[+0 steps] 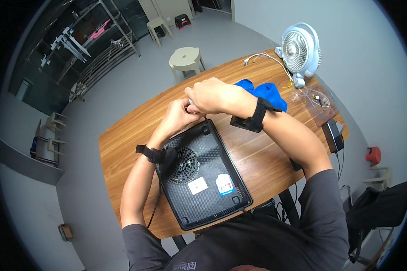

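Note:
A flat black appliance with a round fan grille, which looks like an induction cooker (pixel 203 158), lies underside up on the wooden table. Two labels and rubber feet show on its textured surface. Just past its far edge my two hands meet. My left hand (pixel 178 119) is closed, with thumb and fingers pinched together. Above and partly over it, my right hand (pixel 215 96) is closed too. A small pale bit shows between them, but the fingers hide what it is. A dark cord end shows below the right hand, by the cooker's far corner.
A blue cloth (pixel 269 95) lies beyond my right wrist. At the table's far right stand a white fan (pixel 298 49), a clear tray (pixel 321 106) with small parts and a black box (pixel 333 135). A black cable (pixel 156 205) runs along the cooker's left. A stool (pixel 185 57) stands beyond.

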`<act>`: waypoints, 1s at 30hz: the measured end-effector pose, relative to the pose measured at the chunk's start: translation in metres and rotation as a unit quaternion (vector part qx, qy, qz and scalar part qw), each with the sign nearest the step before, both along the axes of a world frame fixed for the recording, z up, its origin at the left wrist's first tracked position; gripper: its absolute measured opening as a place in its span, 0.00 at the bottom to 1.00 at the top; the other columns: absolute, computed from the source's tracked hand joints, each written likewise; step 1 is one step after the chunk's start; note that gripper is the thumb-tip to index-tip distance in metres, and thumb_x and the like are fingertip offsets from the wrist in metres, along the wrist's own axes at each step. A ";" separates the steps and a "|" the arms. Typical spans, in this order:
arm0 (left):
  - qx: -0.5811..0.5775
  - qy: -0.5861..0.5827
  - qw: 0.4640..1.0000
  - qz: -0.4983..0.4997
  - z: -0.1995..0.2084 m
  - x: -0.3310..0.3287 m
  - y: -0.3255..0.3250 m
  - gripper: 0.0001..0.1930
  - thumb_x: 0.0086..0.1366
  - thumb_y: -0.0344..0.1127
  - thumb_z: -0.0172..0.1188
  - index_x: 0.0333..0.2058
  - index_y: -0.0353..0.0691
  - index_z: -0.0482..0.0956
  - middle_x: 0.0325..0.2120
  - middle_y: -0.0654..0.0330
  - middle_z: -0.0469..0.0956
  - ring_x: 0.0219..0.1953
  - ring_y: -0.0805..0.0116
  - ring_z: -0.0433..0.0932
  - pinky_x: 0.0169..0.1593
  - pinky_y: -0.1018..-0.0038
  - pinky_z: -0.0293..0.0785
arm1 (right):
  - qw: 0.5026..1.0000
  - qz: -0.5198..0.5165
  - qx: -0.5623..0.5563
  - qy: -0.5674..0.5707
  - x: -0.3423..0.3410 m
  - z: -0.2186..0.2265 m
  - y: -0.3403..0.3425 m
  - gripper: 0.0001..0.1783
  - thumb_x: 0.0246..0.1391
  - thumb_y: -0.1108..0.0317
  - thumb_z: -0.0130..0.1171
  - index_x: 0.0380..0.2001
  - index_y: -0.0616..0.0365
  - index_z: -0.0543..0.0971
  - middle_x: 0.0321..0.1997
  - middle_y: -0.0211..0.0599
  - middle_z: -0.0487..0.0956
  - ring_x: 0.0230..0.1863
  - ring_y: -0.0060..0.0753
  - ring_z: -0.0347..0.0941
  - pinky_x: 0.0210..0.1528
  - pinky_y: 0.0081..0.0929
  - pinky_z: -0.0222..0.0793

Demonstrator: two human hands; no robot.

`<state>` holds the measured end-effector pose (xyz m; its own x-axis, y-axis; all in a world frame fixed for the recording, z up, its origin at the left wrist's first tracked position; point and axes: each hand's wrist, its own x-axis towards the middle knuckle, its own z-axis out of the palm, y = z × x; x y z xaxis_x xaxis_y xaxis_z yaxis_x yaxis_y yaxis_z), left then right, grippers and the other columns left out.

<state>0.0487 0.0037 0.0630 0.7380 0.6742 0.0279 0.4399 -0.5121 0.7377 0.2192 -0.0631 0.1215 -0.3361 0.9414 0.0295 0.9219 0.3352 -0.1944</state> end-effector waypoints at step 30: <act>-0.043 -0.136 0.990 -0.006 -0.004 0.013 -0.009 0.16 0.52 0.32 0.73 0.39 0.36 0.81 0.31 0.57 0.87 0.34 0.67 0.86 0.43 0.68 0.80 | 0.998 0.002 0.061 -0.012 0.013 -0.003 -0.004 0.21 0.61 0.51 0.56 0.36 0.60 0.83 0.32 0.50 0.85 0.37 0.55 0.83 0.42 0.46 0.79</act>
